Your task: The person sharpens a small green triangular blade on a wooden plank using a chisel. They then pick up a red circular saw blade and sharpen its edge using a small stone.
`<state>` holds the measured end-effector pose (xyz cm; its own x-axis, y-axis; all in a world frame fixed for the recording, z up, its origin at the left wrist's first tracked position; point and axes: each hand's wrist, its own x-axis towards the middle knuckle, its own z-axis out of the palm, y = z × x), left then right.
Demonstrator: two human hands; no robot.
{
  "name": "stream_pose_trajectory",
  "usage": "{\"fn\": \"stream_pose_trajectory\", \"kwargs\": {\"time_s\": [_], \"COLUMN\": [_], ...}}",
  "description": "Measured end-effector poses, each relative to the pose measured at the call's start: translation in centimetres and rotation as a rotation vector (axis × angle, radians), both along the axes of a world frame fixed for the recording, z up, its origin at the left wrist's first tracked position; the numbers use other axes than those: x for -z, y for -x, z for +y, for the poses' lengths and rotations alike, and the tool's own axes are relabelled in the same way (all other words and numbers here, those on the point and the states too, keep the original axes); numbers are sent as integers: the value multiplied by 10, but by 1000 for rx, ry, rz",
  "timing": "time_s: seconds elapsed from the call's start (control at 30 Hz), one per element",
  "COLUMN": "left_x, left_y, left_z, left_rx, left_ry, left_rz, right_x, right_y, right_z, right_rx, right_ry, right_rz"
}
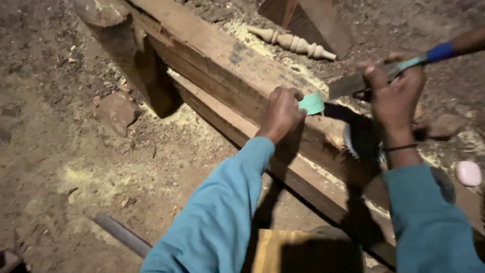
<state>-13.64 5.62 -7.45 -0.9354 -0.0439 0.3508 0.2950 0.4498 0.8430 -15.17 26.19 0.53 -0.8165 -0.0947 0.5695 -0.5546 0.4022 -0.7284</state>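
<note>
- Head view: left hand [281,112] is fisted on a green tape roll [311,102], resting on the wooden beam [227,71].
- Right hand [395,96] is closed around a flat metal blade [348,85] (blue-taped handle), just right of the tape.
- Turned wooden spindle [292,42] lies beyond both hands.

A pale turned spindle [293,42] lay on sawdust at the far side, just beside a dark wooden block [313,17]. A flat stone [117,112] sat on the dirt floor [45,151] at left, near a thick wooden post [136,65]. A grey pipe [121,234] lay at the near left. A pink oval object [469,173] rested at the right edge. Yellow sawdust [96,179] was scattered over the ground.
</note>
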Motion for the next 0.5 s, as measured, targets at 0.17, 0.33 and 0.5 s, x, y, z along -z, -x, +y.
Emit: {"fn": "stream_pose_trajectory", "kwargs": {"time_s": [0.17, 0.33, 0.5], "left_x": [16, 16, 5], "left_y": [11, 16, 20], "left_z": [2, 1, 2], "left_rx": [12, 27, 85], "left_ry": [-53, -10, -84], "left_rz": [56, -12, -336], "right_x": [3, 9, 14], "right_y": [6, 11, 15], "right_z": [-14, -22, -27], "right_rx": [-7, 277, 92], "right_ry": [54, -300, -134], "right_rz": [-54, -145, -137]}}
